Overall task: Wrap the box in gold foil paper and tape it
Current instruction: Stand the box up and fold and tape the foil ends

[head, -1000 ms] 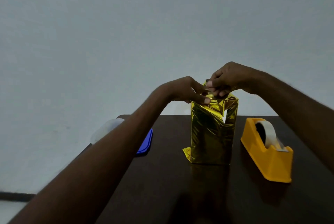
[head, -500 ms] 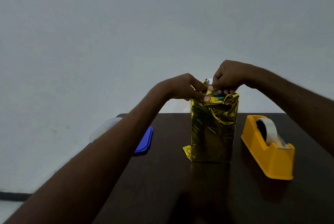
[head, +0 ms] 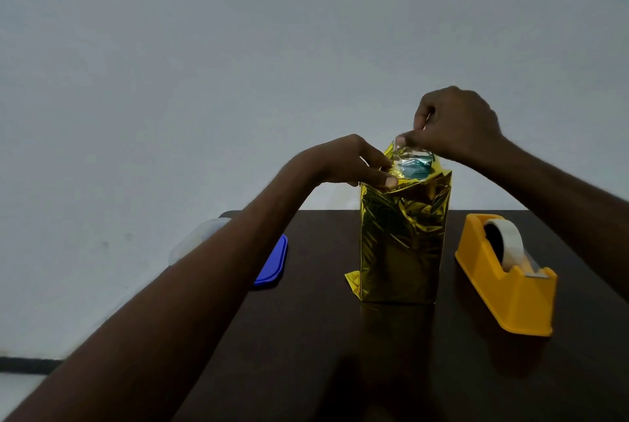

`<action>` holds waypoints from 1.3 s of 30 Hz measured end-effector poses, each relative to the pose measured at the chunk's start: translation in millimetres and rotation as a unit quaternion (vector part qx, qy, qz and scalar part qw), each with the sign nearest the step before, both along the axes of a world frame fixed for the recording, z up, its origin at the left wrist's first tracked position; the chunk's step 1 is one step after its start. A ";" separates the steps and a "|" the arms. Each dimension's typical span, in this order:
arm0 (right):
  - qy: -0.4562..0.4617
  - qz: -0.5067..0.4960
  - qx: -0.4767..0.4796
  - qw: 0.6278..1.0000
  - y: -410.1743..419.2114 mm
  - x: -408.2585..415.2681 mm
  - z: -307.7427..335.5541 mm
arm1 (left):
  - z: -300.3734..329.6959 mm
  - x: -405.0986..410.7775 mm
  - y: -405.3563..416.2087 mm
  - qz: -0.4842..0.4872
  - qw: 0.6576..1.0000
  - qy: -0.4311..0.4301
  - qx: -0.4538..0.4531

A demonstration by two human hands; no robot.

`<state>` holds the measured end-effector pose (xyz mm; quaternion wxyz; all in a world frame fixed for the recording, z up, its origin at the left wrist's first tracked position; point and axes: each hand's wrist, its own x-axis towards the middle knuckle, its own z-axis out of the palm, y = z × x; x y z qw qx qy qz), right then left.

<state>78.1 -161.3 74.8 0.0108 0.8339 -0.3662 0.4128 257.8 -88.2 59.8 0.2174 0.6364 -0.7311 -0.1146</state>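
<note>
- Raised since half a second earlier: right hand (head: 456, 125), lifted clear of the box top with a foil flap drawn up; teal box surface (head: 417, 168) more exposed at the open top.
- Right hand: forearm entering from lower right, wrist bent down; thumb and forefinger pinched together on the upper edge of the silvery flap (head: 406, 149); remaining fingers curled.
- Left hand (head: 350, 163): forearm reaching diagonally from lower left; thumb and fingers clamped on the left top corner of the gold foil paper (head: 401, 237).
- Box: upright on the dark table (head: 306, 336), centre, sides wrapped; small foil tab protruding at lower left.
- Yellow tape dispenser (head: 507, 285): near, to the right, apart from the box.
- Blue lid (head: 272, 261): left, partly behind the forearm.
</note>
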 end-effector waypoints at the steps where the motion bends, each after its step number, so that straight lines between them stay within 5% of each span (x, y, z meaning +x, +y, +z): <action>1: -0.019 -0.016 0.009 1.000 -2.5 -1.4 -1.8 | -0.4 0.5 -0.1 0.001 1.000 0.004 -0.001; 3: 0.025 -0.026 0.146 0.989 -4.9 -1.8 -4.5 | -0.8 0.6 0.6 0.000 1.000 0.012 -0.001; 5: 0.073 0.025 0.369 0.926 -2.1 -2.4 -9.6 | -1.7 0.6 0.9 -0.005 1.000 0.015 -0.001; 7: 0.072 0.057 0.462 0.882 3.6 -3.5 -13.8 | -2.1 0.5 0.7 -0.005 1.000 0.020 -0.003; 16: -0.010 0.050 0.469 0.882 2.3 -2.4 -19.0 | -1.7 1.2 1.0 -0.004 1.000 0.023 -0.006; 25: -0.004 0.039 0.425 0.904 0.3 9.0 -22.5 | -2.3 0.1 1.2 0.003 1.000 0.024 -0.006; 39: 0.023 0.068 0.464 0.883 3.0 -4.8 -18.4 | -2.8 -2.7 7.6 0.013 0.999 0.035 -0.010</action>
